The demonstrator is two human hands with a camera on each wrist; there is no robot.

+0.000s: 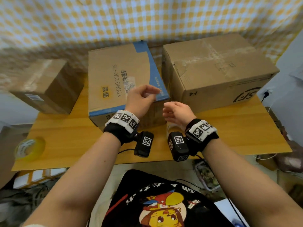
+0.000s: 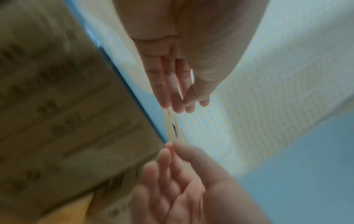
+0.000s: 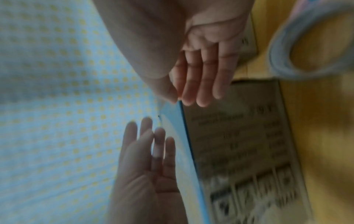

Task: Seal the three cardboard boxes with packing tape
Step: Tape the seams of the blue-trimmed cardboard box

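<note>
my left hand (image 1: 141, 97) hovers over the near right corner of the middle box (image 1: 121, 76), fingers loosely bent with thumb and fingertips close together; whether they pinch a tape end i cannot tell, nothing shows between them. my right hand (image 1: 176, 112) hangs just beside that corner, fingers relaxed and spread, holding nothing. the three boxes stand in a row on the tabletop (image 1: 68, 135): the small box (image 1: 47, 86) to the left, the middle one with the blue border, the large box (image 1: 218, 69) to the right, which shows old tape across its top.

i judge the cardboard light and fairly stiff, though the middle box's top flap looks bowed upward and would want pressing flat along the seam before tape goes on. the tape will be thin, clingy and quick to fold on itself, so i would take it by the free end and keep it taut.

the head view shows all three boxes and a yellow tape roll (image 1: 29, 149) near the left front tabletop edge. the right wrist view alone shows clearly a pale tape roll (image 3: 314, 39) lying on the tabletop by the box's near side; in the head view my right hand mostly covers it. both wrist views are blurred.
</note>
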